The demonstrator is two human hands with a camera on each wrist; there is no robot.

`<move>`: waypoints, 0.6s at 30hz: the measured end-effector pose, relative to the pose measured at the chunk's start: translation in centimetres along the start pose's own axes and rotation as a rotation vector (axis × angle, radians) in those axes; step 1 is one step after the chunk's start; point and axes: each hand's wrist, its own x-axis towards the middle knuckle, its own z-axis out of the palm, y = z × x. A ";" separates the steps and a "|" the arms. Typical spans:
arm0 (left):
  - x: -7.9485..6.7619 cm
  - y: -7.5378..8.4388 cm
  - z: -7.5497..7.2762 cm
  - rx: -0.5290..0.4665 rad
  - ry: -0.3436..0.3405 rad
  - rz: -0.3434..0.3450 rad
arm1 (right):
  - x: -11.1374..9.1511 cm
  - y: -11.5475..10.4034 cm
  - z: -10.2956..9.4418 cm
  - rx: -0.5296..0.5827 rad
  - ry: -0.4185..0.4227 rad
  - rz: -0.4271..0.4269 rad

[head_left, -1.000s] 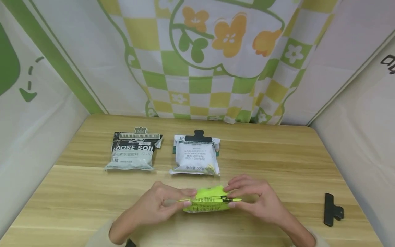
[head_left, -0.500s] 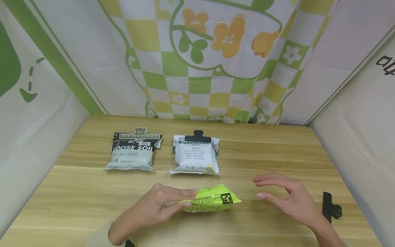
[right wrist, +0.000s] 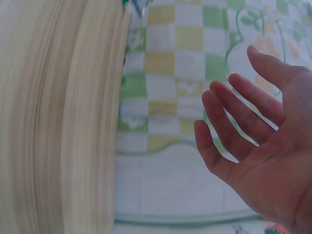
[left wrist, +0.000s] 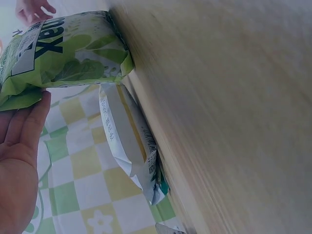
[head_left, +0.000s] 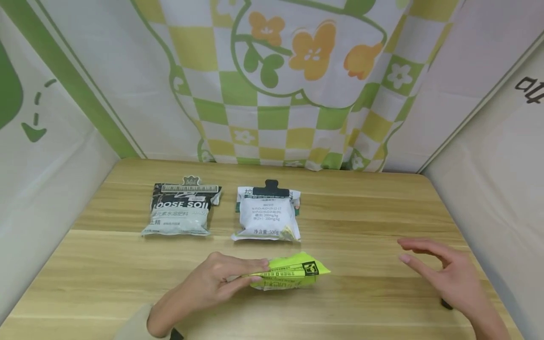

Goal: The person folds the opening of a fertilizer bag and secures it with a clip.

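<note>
A bright green plastic bag (head_left: 291, 274) with a folded top edge stands at the front middle of the table. My left hand (head_left: 218, 278) pinches the left end of its fold between thumb and fingers; the right corner of the fold sticks out free. In the left wrist view, the bag's printed front (left wrist: 83, 53) shows leaves and dark lettering. Out to the right, my right hand (head_left: 450, 278) hovers with thumb and fingers spread, holding nothing. Beneath it a bit of a black clip (head_left: 446, 304) shows, the remainder hidden by the hand.
Behind the green bag lie a black and grey bag (head_left: 178, 217) with a piano-key clip (head_left: 191, 188) and a white bag (head_left: 267, 217) with a black clip (head_left: 271, 189). A checked curtain (head_left: 272, 118) hangs at the wooden table's back edge. Something dark (head_left: 176, 334) peeks out beside the left sleeve.
My right hand has let go of the green bag's fold and moved right, over the black clip. The fold's right corner has come into sight. My left hand keeps its pinch.
</note>
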 end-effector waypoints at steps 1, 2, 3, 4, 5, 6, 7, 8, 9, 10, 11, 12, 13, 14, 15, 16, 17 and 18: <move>0.0 0.0 0.0 -0.001 -0.001 -0.001 | 0.0 0.4 -0.3 -0.032 0.006 0.029; 0.0 0.0 0.0 -0.002 -0.001 -0.001 | 0.0 0.9 -0.6 -0.063 0.004 0.056; 0.0 0.0 -0.1 0.000 -0.002 -0.001 | 0.1 1.4 -1.0 -0.090 -0.001 0.084; 0.0 0.0 -0.1 0.000 -0.002 -0.001 | 0.1 2.0 -1.3 -0.115 -0.013 0.117; 0.0 0.0 -0.1 0.002 -0.003 -0.001 | 0.1 2.6 -1.7 -0.131 -0.029 0.146; 0.0 0.0 -0.1 0.005 -0.004 0.000 | 0.1 3.2 -1.9 -0.146 -0.041 0.165; 0.0 0.0 -0.1 0.007 -0.006 0.001 | 0.1 3.8 -2.2 -0.149 -0.052 0.180; 0.0 0.0 -0.2 0.008 -0.007 0.001 | 0.1 4.4 -2.4 -0.153 -0.061 0.193; 0.0 0.0 -0.2 0.010 -0.008 0.004 | 0.0 5.0 -2.6 -0.163 -0.065 0.204; 0.1 0.0 -0.2 0.012 -0.010 0.003 | 0.0 5.6 -2.8 -0.172 -0.064 0.205; 0.1 0.0 -0.2 0.014 -0.012 0.001 | 0.0 6.1 -3.0 -0.186 -0.067 0.208; 0.1 0.0 -0.2 0.014 -0.014 -0.001 | 0.0 6.7 -3.3 -0.205 -0.075 0.221; 0.1 0.0 -0.3 0.014 -0.015 -0.004 | -0.1 7.1 -3.6 -0.220 -0.094 0.243; 0.1 0.0 -0.3 0.013 -0.016 -0.006 | -0.1 7.6 -3.8 -0.239 -0.114 0.264; 0.1 -0.1 -0.3 0.014 -0.016 -0.008 | -0.1 8.0 -4.1 -0.252 -0.128 0.278; 0.1 -0.1 -0.3 0.014 -0.016 -0.013 | -0.1 8.4 -4.5 -0.256 -0.149 0.296; 0.1 -0.1 -0.3 0.015 -0.017 -0.014 | -0.1 8.7 -4.8 -0.269 -0.171 0.319; 0.1 -0.1 -0.3 0.014 -0.016 -0.015 | -0.2 9.0 -5.1 -0.277 -0.187 0.340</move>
